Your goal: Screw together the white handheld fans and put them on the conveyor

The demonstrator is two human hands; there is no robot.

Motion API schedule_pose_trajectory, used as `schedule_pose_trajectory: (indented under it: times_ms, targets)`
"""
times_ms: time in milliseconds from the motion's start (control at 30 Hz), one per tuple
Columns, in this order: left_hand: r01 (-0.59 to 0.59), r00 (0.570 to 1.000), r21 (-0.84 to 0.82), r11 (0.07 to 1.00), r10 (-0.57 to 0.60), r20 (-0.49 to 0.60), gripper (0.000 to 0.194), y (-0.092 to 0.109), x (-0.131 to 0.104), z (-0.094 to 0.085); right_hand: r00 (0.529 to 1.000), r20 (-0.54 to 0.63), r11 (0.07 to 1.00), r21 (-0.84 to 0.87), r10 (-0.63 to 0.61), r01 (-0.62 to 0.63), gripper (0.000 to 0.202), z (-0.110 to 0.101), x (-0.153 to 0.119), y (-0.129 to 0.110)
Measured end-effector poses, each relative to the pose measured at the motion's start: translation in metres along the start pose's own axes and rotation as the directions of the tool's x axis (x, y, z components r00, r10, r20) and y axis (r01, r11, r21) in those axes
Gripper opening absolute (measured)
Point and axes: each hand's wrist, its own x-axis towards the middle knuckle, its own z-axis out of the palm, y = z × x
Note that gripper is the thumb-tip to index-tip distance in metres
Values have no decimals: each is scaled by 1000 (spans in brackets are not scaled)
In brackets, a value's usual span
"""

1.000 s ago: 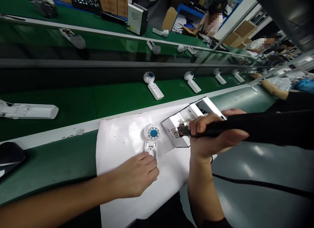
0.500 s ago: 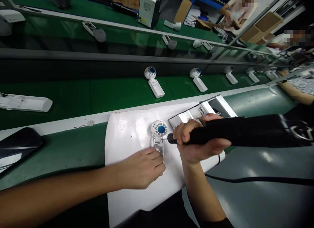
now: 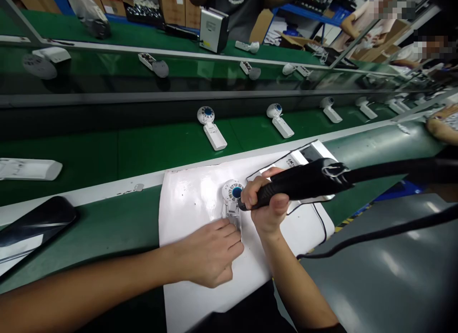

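A small white device with a round vented head and a blue centre [image 3: 236, 192] lies on a white sheet [image 3: 193, 199]. It looks like a handheld fan. My left hand [image 3: 214, 252] is closed around its handle below the hinge and presses it to the sheet. The fingers cover most of that handle. In my right hand [image 3: 266, 204] is a black electric screwdriver [image 3: 304, 180], its cable running off to the right. The driver's nose is beside the device's head and hinge. I cannot make out the bit or whether it touches.
Several similar white devices, one of them a fan unit [image 3: 212, 128], lie on the green conveyor [image 3: 153, 147] ahead. A white box-like unit marked 6K [image 3: 317, 151] sits behind my right hand. A dark glossy case [image 3: 39, 233] lies at left. Co-workers stand across the line.
My right hand has shifted slightly left and the screwdriver is angled differently, its nose nearer the head. My left hand keeps its hold. A co-worker's torso now shows across the line.
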Motion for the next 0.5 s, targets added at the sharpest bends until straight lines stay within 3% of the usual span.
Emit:
schedule_pose_trajectory:
  times_ms: [67, 133, 167, 233, 267, 333, 433, 500]
  targets:
    - [66, 998, -1, 998, -65, 23, 3, -11, -4, -4, 995, -27, 995, -18, -95, 95, 55, -2, 8, -16]
    - [260, 965, 26, 965, -260, 27, 14, -36, -11, -16, 966, -93, 968, -83, -242, 235, 56, -9, 20, -38]
    - [394, 918, 59, 917, -396, 18, 21, -54, -16, -25, 941, -127, 945, -135, -314, 297, 54, -13, 27, -49]
    - [634, 770, 164, 756, -636, -44, 28, -91, -29, -48, 906, -175, 909, -244, -385, 339, 49, -21, 39, -63]
    - [703, 706, 208, 680, -704, -81, 28, -108, -36, -61, 898, -198, 901, -281, -393, 332, 46, -25, 44, -65]
    - [774, 621, 267, 574, -770, -145, 31, -132, -48, -86, 894, -234, 901, -310, -382, 304, 42, -29, 48, -61]
    - [802, 576, 360, 477, -777, -253, 38, -145, -46, -110, 904, -243, 909, -319, -352, 269, 45, -29, 44, -48]
    - [766, 621, 417, 489, -729, -287, 45, -149, -29, -114, 923, -196, 913, -314, -331, 260, 50, -27, 38, -44]
